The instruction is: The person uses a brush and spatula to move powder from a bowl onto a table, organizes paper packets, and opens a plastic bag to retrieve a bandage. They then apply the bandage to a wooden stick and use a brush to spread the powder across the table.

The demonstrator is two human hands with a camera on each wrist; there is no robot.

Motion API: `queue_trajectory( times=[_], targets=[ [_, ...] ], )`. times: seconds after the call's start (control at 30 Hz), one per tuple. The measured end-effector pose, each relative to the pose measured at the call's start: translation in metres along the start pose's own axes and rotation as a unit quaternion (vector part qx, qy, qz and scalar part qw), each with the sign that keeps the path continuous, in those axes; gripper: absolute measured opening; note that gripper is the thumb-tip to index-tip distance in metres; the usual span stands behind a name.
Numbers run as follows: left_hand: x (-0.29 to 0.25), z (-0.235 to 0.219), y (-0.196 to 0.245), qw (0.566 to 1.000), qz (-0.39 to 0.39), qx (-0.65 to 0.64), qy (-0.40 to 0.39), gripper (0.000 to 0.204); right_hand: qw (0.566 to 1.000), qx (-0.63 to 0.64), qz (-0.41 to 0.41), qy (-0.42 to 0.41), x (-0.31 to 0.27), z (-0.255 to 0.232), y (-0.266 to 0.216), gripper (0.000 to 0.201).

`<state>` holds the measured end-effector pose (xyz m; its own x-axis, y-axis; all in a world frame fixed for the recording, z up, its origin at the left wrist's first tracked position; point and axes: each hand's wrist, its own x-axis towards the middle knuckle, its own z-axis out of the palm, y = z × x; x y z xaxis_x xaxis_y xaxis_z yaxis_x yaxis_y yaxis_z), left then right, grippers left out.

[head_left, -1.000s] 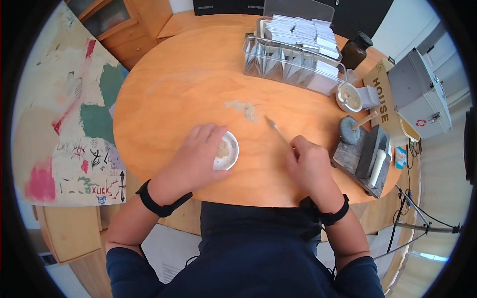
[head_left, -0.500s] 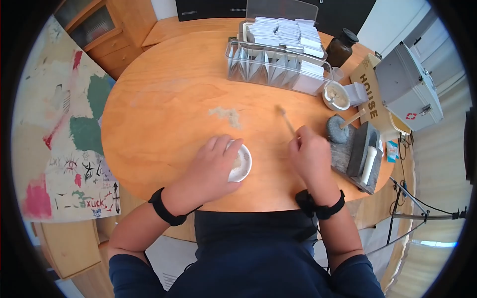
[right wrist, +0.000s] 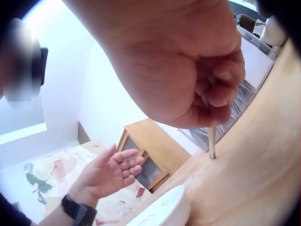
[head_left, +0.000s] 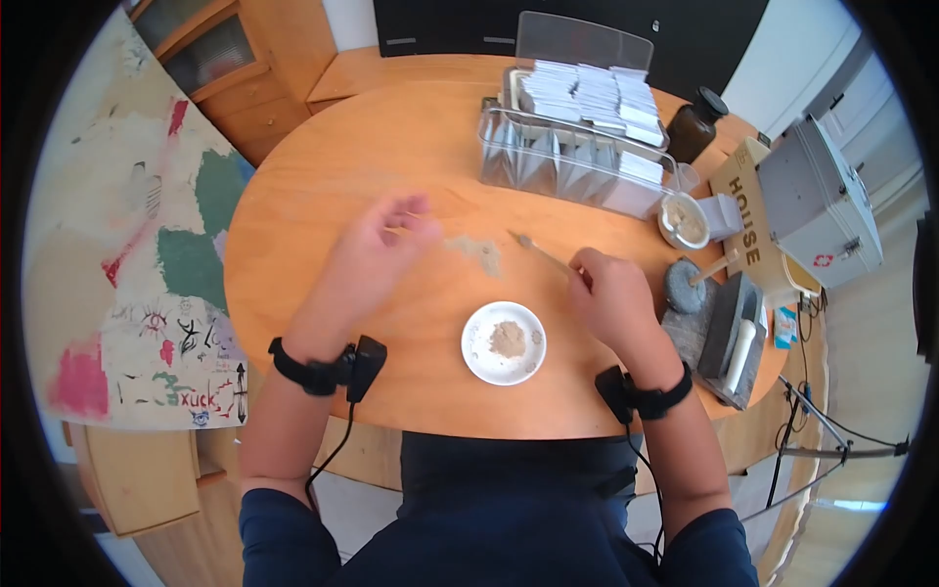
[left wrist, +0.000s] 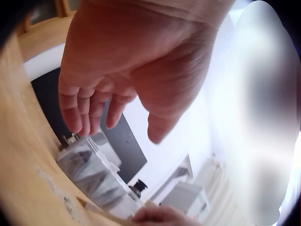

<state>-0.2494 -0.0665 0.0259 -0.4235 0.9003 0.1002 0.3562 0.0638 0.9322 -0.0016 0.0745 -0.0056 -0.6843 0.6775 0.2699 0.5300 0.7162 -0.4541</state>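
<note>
The right hand [head_left: 612, 293] pinches a thin wooden stick or brush [head_left: 540, 251], its tip directed toward a patch of pale powder [head_left: 477, 256] on the tabletop. In the right wrist view the fingers curl round the stick [right wrist: 212, 143]. Raised left of the powder, the left hand [head_left: 380, 249] holds nothing; its fingers bend loosely in the left wrist view, with the thumb apart [left wrist: 136, 70]. A white dish [head_left: 479, 364] with beige powder [head_left: 508, 338] in its middle sits between the forearms, touched by neither hand.
Clear bins of white packets [head_left: 587, 98] stand at the back, a dark bottle [head_left: 695, 125] beside them. At right are a powder bowl [head_left: 684, 221], a round grey stone [head_left: 684, 286], a grey block holding a white-handled tool [head_left: 741, 354], and a metal case [head_left: 820, 191].
The left hand has released the dish and moved up and left. The dish now stands uncovered, nearer the body. The stick's tip has swung left toward the powder patch.
</note>
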Motion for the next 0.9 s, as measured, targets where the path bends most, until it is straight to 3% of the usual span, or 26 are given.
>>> queue_trajectory(
  times=[0.03, 0.07, 0.1, 0.13, 0.17, 0.23, 0.27, 0.33, 0.43, 0.5, 0.57, 0.7, 0.77, 0.83, 0.9],
  targets=[
    [0.009, -0.014, -0.008, 0.993, -0.044, -0.102, 0.047, 0.033, 1.0, 0.003, -0.007, 0.001, 0.002, -0.002, -0.002, 0.007],
    [0.019, -0.033, -0.026, 0.993, -0.042, -0.098, 0.053, 0.033, 1.0, -0.021, 0.01, 0.021, 0.004, -0.004, -0.004, 0.007],
    [0.028, -0.054, -0.05, 0.952, -0.052, -0.292, 0.069, 0.029, 0.998, -0.045, 0.027, 0.041, 0.007, -0.005, -0.004, 0.006],
    [0.034, -0.067, -0.066, 0.874, -0.059, -0.476, 0.078, 0.027, 0.997, -0.062, 0.015, 0.05, 0.012, -0.003, 0.0, 0.006],
    [0.034, -0.072, -0.072, 0.874, -0.054, -0.475, 0.08, 0.027, 0.997, -0.062, 0.011, 0.053, 0.012, -0.004, 0.001, 0.006],
    [0.035, -0.081, -0.083, 0.763, -0.027, -0.631, 0.135, 0.022, 0.999, -0.017, -0.039, -0.031, 0.012, -0.005, -0.001, 0.005],
    [0.037, -0.085, -0.094, 0.762, -0.02, -0.632, 0.138, 0.022, 0.998, -0.018, -0.046, -0.029, 0.014, -0.007, -0.006, 0.005],
    [0.035, -0.093, -0.117, 0.714, -0.02, -0.68, 0.166, 0.02, 0.998, -0.041, -0.034, -0.02, 0.018, -0.014, -0.018, 0.005],
    [0.033, -0.093, -0.12, 0.695, -0.036, -0.693, 0.189, 0.02, 0.993, -0.114, -0.038, -0.009, 0.035, -0.001, -0.007, 0.005],
    [0.034, -0.089, -0.115, 0.686, -0.041, -0.696, 0.21, 0.021, 0.992, -0.107, -0.063, -0.023, 0.038, -0.007, -0.016, 0.007],
    [0.033, -0.087, -0.111, 0.676, -0.049, -0.698, 0.232, 0.022, 0.997, -0.029, -0.023, -0.071, 0.039, -0.02, -0.027, 0.008],
    [0.03, -0.09, -0.114, 0.674, -0.015, -0.715, 0.184, 0.021, 0.998, -0.055, -0.013, -0.04, 0.062, -0.008, -0.023, 0.009],
    [0.031, -0.09, -0.118, 0.674, -0.001, -0.725, 0.14, 0.021, 0.992, -0.108, -0.067, -0.021, 0.065, 0.01, -0.018, 0.009],
    [0.031, -0.088, -0.118, 0.694, -0.002, -0.709, 0.127, 0.021, 0.99, -0.086, -0.08, -0.076, 0.055, 0.003, -0.034, 0.009],
    [0.032, -0.085, -0.106, 0.683, -0.016, -0.722, 0.113, 0.02, 0.994, -0.057, -0.056, -0.067, 0.051, -0.002, -0.038, 0.009]
  ],
)
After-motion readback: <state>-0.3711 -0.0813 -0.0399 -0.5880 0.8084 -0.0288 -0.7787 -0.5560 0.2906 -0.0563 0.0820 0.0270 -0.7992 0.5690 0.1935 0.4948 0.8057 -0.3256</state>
